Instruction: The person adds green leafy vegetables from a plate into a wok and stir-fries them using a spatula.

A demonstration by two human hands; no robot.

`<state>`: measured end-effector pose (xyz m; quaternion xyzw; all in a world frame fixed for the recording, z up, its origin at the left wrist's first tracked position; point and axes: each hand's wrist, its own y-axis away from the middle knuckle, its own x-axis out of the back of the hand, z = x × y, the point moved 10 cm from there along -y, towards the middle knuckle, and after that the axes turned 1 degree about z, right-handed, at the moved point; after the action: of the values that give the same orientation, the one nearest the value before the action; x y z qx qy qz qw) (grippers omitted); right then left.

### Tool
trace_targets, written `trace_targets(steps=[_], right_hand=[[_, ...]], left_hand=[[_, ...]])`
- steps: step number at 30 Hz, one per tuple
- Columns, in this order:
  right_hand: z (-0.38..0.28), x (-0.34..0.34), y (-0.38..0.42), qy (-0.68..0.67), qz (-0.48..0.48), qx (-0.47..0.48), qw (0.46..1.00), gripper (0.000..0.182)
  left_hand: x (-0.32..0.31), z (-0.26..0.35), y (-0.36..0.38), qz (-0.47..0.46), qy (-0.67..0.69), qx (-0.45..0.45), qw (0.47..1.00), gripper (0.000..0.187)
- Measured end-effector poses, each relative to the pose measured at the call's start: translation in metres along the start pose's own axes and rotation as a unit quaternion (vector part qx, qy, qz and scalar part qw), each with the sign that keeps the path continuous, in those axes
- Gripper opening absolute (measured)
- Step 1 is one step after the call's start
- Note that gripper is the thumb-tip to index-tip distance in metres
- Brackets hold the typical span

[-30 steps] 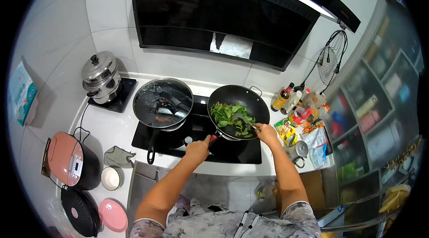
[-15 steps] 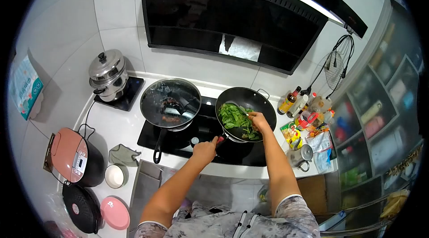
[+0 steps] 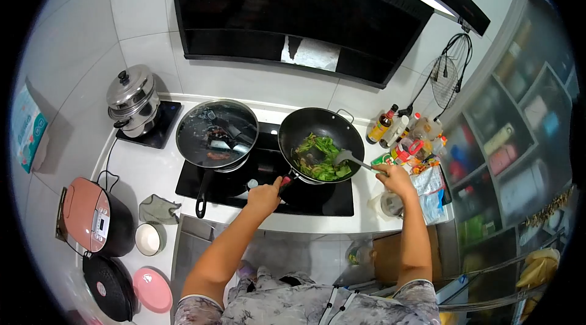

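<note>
My left hand (image 3: 264,198) is closed round the handle of the black wok (image 3: 293,126), which stands on the right side of the black cooktop (image 3: 274,200). Green leafy vegetables (image 3: 323,157) lie spread over the wok's bottom, with a bare patch among them. In my right hand (image 3: 395,180) is the handle of a grey spatula (image 3: 347,157). Its blade rests at the right edge of the greens, inside the wok. My right forearm passes over the counter, close to a pitcher (image 3: 388,205) that it partly hides.
Left of the wok sits a lidded frying pan (image 3: 217,133), handle toward me. A steel steamer pot (image 3: 132,102), pink rice cooker (image 3: 88,212), white bowl (image 3: 148,239) and pink plate (image 3: 153,290) occupy the left counter. Sauce bottles (image 3: 381,125) and packets crowd the right.
My right hand has moved right with the spatula, from over the wok to beyond its rim. The greens have shifted and spread lower in the wok. The whole view has shifted slightly.
</note>
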<state>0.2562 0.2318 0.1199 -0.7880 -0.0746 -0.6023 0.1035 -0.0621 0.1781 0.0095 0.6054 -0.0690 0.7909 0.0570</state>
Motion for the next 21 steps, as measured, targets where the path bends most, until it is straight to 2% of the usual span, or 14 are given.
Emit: trace_targets(steps=[5, 8, 11, 12, 13, 16, 17, 21], right_hand=[[0.007, -0.006, 0.003, 0.040, -0.045, -0.008, 0.998, 0.027], [0.002, -0.049, -0.012, 0.023, -0.065, 0.035, 0.997, 0.028], [-0.011, -0.092, -0.039, 0.002, -0.031, 0.027, 0.999, 0.028], [-0.015, -0.096, -0.046, -0.013, -0.018, -0.003, 1.000, 0.028], [-0.017, -0.095, -0.053, -0.030, -0.006, -0.031, 0.999, 0.028], [-0.021, -0.074, -0.072, -0.070, 0.006, -0.035, 0.997, 0.030], [-0.021, -0.066, -0.079, -0.073, 0.035, -0.023, 0.996, 0.030], [-0.040, -0.070, -0.110, -0.004, 0.083, -0.001, 0.997, 0.029]], left_hand=[[0.005, 0.002, 0.000, 0.008, 0.009, -0.004, 1.000, 0.060], [0.002, -0.002, 0.000, -0.003, 0.020, 0.001, 1.000, 0.061], [-0.003, -0.002, -0.001, -0.014, 0.022, 0.004, 1.000, 0.061], [-0.005, -0.004, -0.002, -0.018, 0.025, 0.009, 0.999, 0.061], [-0.005, -0.004, -0.002, -0.012, 0.023, 0.005, 1.000, 0.060], [-0.005, -0.007, -0.003, -0.005, 0.007, 0.009, 1.000, 0.060], [-0.005, -0.006, -0.003, -0.005, 0.008, 0.008, 1.000, 0.061], [-0.003, -0.002, 0.000, -0.003, 0.015, -0.006, 1.000, 0.062]])
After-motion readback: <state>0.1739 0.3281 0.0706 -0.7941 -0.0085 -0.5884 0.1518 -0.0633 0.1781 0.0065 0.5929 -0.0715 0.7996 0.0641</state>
